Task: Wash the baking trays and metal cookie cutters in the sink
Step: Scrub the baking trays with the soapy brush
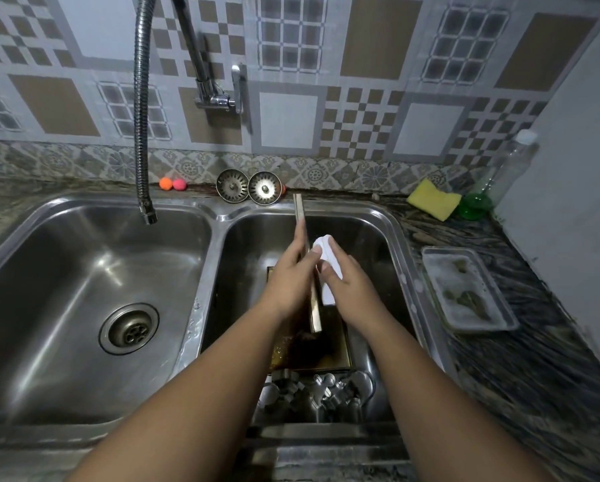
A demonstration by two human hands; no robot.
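Observation:
In the right basin (389,245) my left hand (289,276) grips a metal baking tray (299,207) that stands on edge, its thin rim towards me. My right hand (352,293) holds a white sponge (321,244) against the tray's right face. A second baking tray (309,354) lies flat on the basin floor below, smeared with brown residue. Several metal cookie cutters (321,394) sit in a heap at the near end of the same basin.
The flexible tap hose (140,116) hangs over the left basin (65,273). Two sink strainers (248,186) lean at the back wall. On the right counter are a yellow sponge (434,200), a green-based bottle (475,203) and a foamy plastic dish (465,290).

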